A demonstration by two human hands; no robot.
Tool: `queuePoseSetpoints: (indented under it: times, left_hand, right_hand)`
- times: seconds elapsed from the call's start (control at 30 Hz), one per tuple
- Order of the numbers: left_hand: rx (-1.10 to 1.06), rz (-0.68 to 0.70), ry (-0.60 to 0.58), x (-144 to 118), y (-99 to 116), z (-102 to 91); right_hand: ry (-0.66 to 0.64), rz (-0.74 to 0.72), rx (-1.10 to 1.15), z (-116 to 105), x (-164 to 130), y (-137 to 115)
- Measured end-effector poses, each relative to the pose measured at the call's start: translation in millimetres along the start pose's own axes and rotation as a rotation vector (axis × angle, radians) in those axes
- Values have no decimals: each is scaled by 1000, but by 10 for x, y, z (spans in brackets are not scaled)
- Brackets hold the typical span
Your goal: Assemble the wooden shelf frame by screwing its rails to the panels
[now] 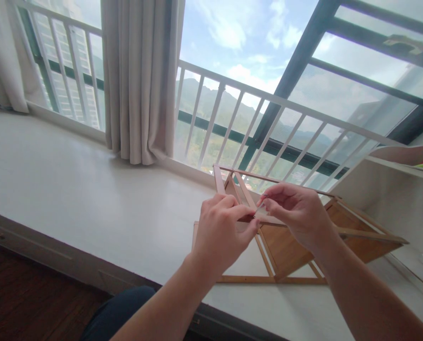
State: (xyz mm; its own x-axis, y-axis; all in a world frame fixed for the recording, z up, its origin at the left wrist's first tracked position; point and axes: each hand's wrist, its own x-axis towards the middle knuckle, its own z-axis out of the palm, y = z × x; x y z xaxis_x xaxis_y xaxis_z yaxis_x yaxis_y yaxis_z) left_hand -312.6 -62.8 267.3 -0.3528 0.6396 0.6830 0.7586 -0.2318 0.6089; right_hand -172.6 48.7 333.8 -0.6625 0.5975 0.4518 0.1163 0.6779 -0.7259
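Note:
A wooden rack (289,246) of thin bamboo slats and brown panels lies tipped on its side on the white window ledge (91,199). My left hand (222,232) is pinched on one of its slats near the middle. My right hand (296,213) meets it there, thumb and forefinger pinched together on something very small at the same joint; I cannot make out what it is. Both hands hide the joint itself.
A beige curtain (140,80) hangs at the back left. A white railing (268,123) runs along the glass behind the rack. A white shelf unit (392,189) stands at the right. Dark wooden floor (27,303) lies below the ledge.

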Motion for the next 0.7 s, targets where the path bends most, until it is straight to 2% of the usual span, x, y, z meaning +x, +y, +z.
queuePoseSetpoints:
  times: [0.3, 0.6, 0.7]
  left_hand:
    - [5, -2, 1, 0, -12, 7]
    - [-7, 0, 0, 1, -15, 5]
    - [-3, -2, -1, -3, -16, 6]
  right_hand:
    - [-90, -49, -72, -51, 0, 8]
    - [-104, -61, -175, -72, -2, -18]
    - [-153, -72, -216, -106, 26, -54]
